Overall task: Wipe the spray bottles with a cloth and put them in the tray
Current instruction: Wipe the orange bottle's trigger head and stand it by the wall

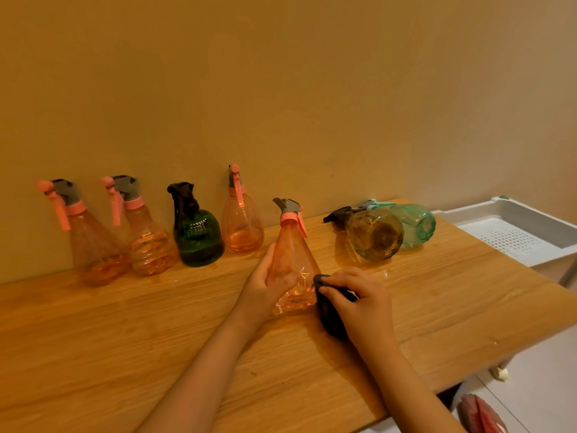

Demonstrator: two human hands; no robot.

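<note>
The left hand point(265, 282) curls round the side of a cone-shaped pink bottle point(293, 270) of clear, faceted plastic, held upright on the wooden table point(125, 323) with its grey-and-pink trigger head on top. The right hand point(359, 301) clutches a dark cloth point(331, 310), soft and bunched, pressed against the bottle's lower right side. Behind, along the wall, four bottles stand: a pink cone point(93, 242), a ribbed pink bottle point(146, 235), a round dark green bottle point(198, 232) and a rounded pink bottle point(242, 220). To the right an amber bottle point(371, 234) and a teal bottle point(412, 223) lie on their sides, touching. Past the table's right end sits the white perforated tray point(515, 232), cut off by the frame's edge. The cloth's lower part is hidden under the right hand.
</note>
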